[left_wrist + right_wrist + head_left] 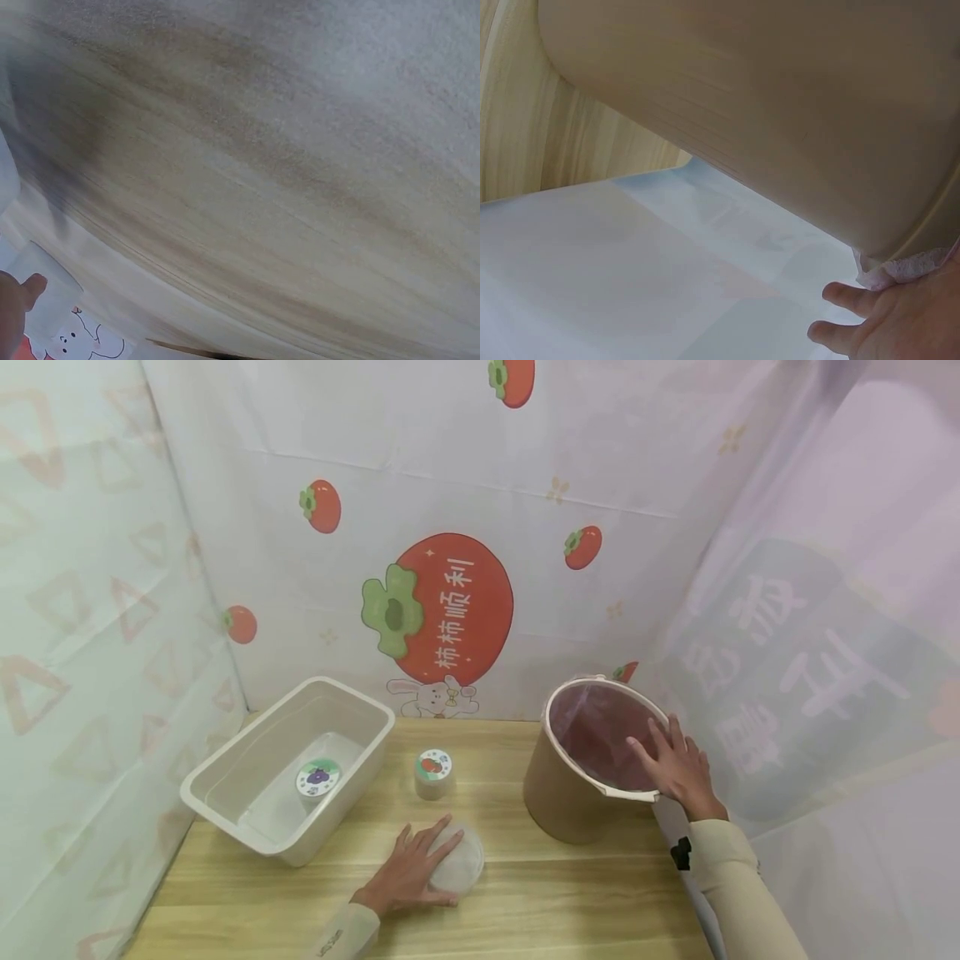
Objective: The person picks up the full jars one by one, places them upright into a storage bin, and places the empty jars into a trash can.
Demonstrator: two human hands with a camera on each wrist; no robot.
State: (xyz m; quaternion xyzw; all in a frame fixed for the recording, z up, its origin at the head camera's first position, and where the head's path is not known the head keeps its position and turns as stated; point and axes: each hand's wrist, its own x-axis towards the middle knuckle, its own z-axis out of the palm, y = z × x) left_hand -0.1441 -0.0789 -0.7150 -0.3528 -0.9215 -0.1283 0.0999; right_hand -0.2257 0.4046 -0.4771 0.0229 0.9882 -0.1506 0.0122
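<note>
In the head view, my left hand (412, 872) spans a round white tub (467, 862) on the table, thumb at its near side and fingers over its far edge and top. A white tub with a persimmon label (433, 772) stands just beyond. Part of the left hand (13, 311) shows in the left wrist view, a fingertip overlapping a white cylinder (49, 289). My right hand (678, 768) lies at the right rim of a brown bucket (573, 797), fingers spread over the opening. In the right wrist view, two straight fingers (851, 298) extend below the bucket's pale lip (907, 270).
At the left, a cream rectangular basin (352, 789) holds a white tub with a grape label (317, 779). Printed cloth walls (420, 468) enclose the wooden table (525, 918) at the back and both sides. The bucket is near the right wall.
</note>
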